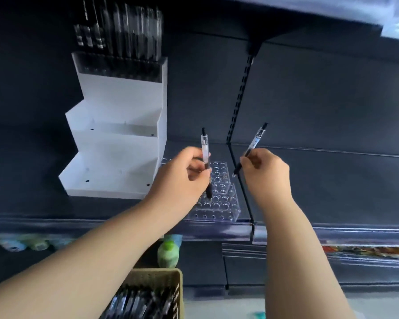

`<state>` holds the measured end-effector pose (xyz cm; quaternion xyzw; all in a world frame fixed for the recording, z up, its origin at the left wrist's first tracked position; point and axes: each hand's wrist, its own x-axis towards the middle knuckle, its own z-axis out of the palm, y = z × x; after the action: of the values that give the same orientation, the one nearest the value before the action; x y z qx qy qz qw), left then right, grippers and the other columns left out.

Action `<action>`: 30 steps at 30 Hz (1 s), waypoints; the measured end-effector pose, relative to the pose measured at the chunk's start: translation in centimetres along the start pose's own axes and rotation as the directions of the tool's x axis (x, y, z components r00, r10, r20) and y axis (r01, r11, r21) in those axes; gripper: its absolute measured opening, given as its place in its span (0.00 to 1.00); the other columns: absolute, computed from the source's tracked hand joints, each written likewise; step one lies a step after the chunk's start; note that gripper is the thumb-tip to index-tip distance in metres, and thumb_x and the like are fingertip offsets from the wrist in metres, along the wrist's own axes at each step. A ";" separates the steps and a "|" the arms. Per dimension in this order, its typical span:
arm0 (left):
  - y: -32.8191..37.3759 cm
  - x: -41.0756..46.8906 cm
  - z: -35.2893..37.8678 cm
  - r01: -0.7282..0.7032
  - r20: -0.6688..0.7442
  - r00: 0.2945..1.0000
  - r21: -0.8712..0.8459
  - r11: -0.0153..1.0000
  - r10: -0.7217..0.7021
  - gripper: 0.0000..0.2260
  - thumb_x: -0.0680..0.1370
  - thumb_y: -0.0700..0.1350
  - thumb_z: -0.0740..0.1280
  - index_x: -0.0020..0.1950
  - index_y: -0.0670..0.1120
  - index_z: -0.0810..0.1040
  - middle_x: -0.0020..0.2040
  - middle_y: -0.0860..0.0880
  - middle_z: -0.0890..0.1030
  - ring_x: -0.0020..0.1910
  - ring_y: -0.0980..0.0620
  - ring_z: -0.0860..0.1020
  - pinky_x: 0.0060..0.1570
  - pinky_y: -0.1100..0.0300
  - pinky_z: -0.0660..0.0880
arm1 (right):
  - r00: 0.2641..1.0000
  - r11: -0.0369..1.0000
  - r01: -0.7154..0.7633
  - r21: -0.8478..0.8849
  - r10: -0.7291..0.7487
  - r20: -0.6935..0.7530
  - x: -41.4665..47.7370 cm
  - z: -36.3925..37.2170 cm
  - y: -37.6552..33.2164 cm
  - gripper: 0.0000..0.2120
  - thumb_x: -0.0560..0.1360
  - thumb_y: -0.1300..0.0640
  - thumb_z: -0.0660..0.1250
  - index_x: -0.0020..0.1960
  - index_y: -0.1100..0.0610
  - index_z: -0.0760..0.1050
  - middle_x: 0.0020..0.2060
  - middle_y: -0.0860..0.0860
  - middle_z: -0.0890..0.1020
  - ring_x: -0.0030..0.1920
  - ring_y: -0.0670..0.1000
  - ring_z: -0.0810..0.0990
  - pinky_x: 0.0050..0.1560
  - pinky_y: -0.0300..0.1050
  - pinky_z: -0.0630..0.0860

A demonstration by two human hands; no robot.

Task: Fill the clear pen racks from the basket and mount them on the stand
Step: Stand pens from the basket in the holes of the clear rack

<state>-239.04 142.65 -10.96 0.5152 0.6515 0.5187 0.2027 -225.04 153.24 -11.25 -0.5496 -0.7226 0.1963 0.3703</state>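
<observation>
Dark store shelving (320,180) backs a restocking job in progress. The left hand (182,178) pinches a black-and-clear pen (205,155) between thumb and fingertips, upright, its tip just over the holes of a clear rack (219,204) in which no pens are seen standing. The right hand (266,173) pinches a second pen (255,142), tilted, its tip pointing down and left just beside the rack's right end. Both grips are closed on the barrels. A second clear rack (218,168) lies right behind the first, partly hidden by the left hand. To the left stands the white stepped stand (115,143), its top tier carrying one filled rack (118,70) of dark pens, its two lower steps yet to receive theirs. Below the shelf edge, the woven basket (157,278) holds many more pens. The step in hand appears to be loading the near rack. The next move likely calls for lining each tip up with a hole and lowering it straight, since the holes sit close together and the clear plastic makes them hard to read.
</observation>
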 end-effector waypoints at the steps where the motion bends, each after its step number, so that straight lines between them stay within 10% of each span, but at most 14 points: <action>1: 0.2 0.5 0.4 -0.007 -0.004 1.000 0.003 1.000 0.007 0.09 0.75 0.44 0.68 0.47 0.58 0.74 0.42 0.57 0.81 0.44 0.58 0.81 0.51 0.52 0.77 | 1.000 1.000 0.011 -0.021 -0.011 0.024 0.3 0.3 0.2 0.04 0.76 0.52 0.64 0.45 0.51 0.75 0.36 0.46 0.78 0.37 0.49 0.75 0.36 0.40 0.67; 30: -1.9 3.0 2.3 0.012 0.018 1.000 0.090 0.996 -0.013 0.07 0.77 0.44 0.66 0.52 0.54 0.75 0.43 0.60 0.78 0.42 0.64 0.77 0.39 0.73 0.69 | 0.977 1.000 0.005 0.002 -0.005 0.214 -0.1 4.1 3.6 0.07 0.75 0.56 0.68 0.49 0.57 0.82 0.37 0.47 0.79 0.33 0.37 0.73 0.30 0.20 0.66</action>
<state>-239.26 146.48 -12.74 0.5245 0.6755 0.4828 0.1884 -225.79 154.81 -16.47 -0.5232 -0.7596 0.2539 0.2914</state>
